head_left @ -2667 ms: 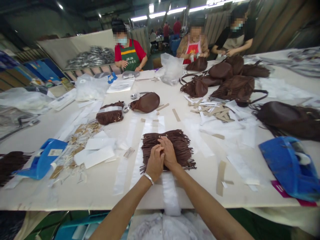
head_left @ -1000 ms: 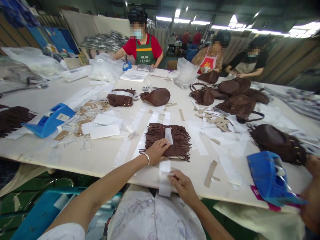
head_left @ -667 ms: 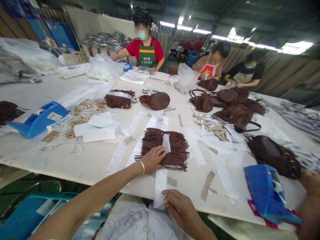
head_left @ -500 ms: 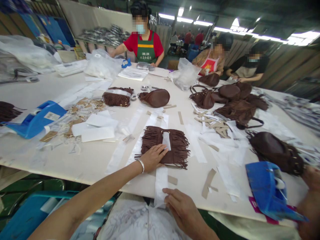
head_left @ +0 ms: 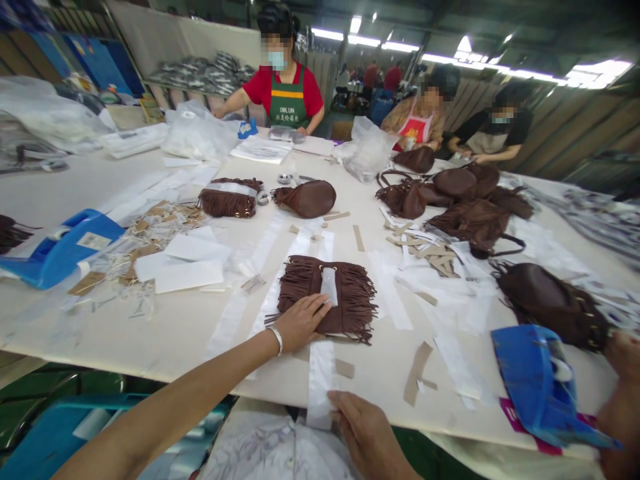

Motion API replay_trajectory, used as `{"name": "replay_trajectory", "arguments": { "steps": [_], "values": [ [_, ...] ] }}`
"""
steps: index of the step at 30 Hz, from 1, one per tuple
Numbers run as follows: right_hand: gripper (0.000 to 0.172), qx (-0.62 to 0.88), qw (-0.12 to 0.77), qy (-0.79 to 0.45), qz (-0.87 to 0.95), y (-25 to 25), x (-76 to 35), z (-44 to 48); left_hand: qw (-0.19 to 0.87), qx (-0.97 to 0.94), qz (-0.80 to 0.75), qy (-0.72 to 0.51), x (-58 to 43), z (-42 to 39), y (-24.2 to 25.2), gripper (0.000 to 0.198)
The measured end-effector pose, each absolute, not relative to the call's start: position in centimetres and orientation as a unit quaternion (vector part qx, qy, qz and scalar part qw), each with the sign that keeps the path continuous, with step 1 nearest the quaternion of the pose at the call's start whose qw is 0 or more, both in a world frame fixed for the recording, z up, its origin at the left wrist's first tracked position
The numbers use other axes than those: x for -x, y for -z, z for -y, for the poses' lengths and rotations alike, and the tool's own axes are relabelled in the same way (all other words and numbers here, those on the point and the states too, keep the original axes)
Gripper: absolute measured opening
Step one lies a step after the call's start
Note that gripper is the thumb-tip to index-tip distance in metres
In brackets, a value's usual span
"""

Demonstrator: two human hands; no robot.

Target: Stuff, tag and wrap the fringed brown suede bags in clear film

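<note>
Down to just the left hand (head_left: 300, 323) on the brown fringed bag (head_left: 349, 300), after both hands on it a few seconds ago! Pulled back with the right hand (head_left: 367, 430) to the near edge of the table (head_left: 160, 327), farther from the bag than a second ago, out at the loose end of the white strip (head_left: 320, 380). Barely changed from half a second ago, apart from a small shift of the view.

Pressing with the left: fingers stretched nearly straight, side by side, tips on the lower end of a whitish band (head_left: 329, 283), gripping nothing. Curling on the right: thumb and fingers bent in at the strip's side edge; cannot tell whether pinching or merely touching.

And over to the bag: lying flat on the table, straight in front of the body, over the white strip, top edge turned away. Dark brown, smooth down the middle, thick with thin tassels on both flanks, a few straggling onto the tabletop at lower left. Gold-coloured eyelets (head_left: 321, 268) at the top edge, by the band. Just beside the loose strip, near the bag's lower edge: a tan piece (head_left: 345, 368).
</note>
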State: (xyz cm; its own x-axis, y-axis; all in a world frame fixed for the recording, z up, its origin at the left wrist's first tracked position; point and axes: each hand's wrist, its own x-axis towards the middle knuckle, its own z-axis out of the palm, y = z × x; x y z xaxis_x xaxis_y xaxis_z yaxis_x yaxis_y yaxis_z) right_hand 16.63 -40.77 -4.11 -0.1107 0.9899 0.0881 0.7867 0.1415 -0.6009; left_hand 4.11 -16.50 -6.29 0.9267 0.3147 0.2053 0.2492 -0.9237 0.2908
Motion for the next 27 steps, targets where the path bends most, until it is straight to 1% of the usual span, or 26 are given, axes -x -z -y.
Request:
{"name": "replay_trajectory", "arguments": {
  "steps": [2, 6, 10, 12, 14, 16, 20, 23, 27],
  "values": [
    [0.031, 0.606, 0.269, -0.223, 0.715, 4.0, -16.9, 40.5, 0.131, -0.971, -0.151, -0.13, -4.1, 16.6, 6.4, 0.078],
    [0.016, 0.616, 0.338, -0.272, 0.658, 1.6, -17.6, 38.4, 0.135, -0.969, -0.159, -0.132, -4.3, 16.8, 6.8, 0.079],
    [0.016, 0.668, 0.39, -0.246, 0.584, -1.8, -18.7, 33.5, 0.163, -0.965, -0.168, -0.117, -4.2, 16.9, 6.2, 0.074],
    [0.018, 0.685, 0.401, -0.245, 0.557, -2.5, -19.4, 30.2, 0.189, -0.961, -0.165, -0.118, -4.1, 16.8, 5.4, 0.072],
    [0.02, 0.7, 0.41, -0.252, 0.528, -2.1, -20.4, 26.7, 0.219, -0.956, -0.153, -0.123, -3.9, 16.6, 4.6, 0.072],
    [0.021, 0.721, 0.408, -0.237, 0.507, -0.9, -21.3, 23.7, 0.243, -0.951, -0.146, -0.123, -3.7, 16.2, 4.0, 0.069],
    [0.019, 0.762, 0.355, -0.199, 0.504, 1.9, -22.7, 20.0, 0.275, -0.943, -0.149, -0.111, -3.3, 15.4, 3.9, 0.055],
    [0.021, 0.776, 0.334, -0.191, 0.5, 3.1, -22.9, 19.1, 0.296, -0.933, -0.16, -0.125, -3.4, 15.1, 4.3, 0.041],
    [0.022, 0.793, 0.322, -0.176, 0.487, 3.6, -22.8, 19.0, 0.312, -0.907, -0.218, -0.179, -4.5, 15.5, 4.8, 0.022]
  ]
}}
